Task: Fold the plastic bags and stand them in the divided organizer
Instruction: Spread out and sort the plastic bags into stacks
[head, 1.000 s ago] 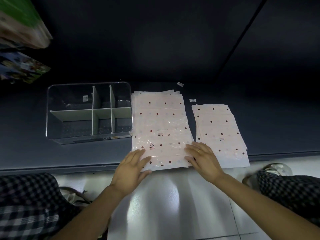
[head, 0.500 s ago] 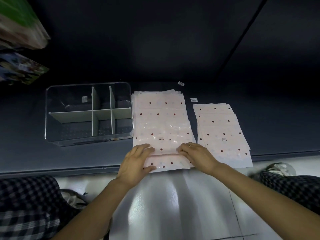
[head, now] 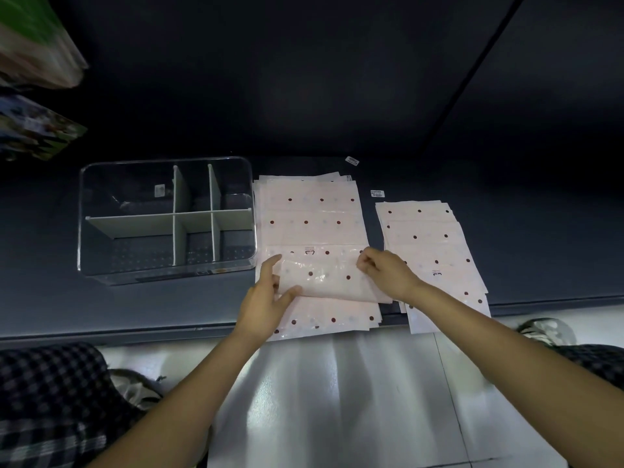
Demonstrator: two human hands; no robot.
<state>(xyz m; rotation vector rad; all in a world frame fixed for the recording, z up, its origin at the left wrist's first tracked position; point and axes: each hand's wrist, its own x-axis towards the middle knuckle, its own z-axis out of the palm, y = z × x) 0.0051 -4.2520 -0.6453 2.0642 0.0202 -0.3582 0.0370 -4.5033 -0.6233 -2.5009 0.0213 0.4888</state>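
Observation:
A stack of pale pink plastic bags with dark red dots (head: pixel 309 214) lies on the dark shelf, right of the clear divided organizer (head: pixel 165 219). The near end of the top bag (head: pixel 326 278) is folded up and away over the stack. My left hand (head: pixel 266 298) pinches the fold's left edge between thumb and fingers. My right hand (head: pixel 385 271) pinches its right edge with curled fingers. A second, smaller stack of the same bags (head: pixel 435 255) lies to the right, partly under my right wrist. No bag shows in the organizer's compartments.
The dark shelf edge (head: pixel 135 332) runs across in front of me, with a glossy white floor (head: pixel 337 400) below. Two small labels (head: pixel 352 160) lie behind the stacks. Colourful packages (head: pixel 33 96) hang at upper left. My checkered trouser knees (head: pixel 50 400) flank the floor.
Both hands took hold of the near edge of the top bag and carried it away from me, folding it over the stack. The fold has grown across the three frames.

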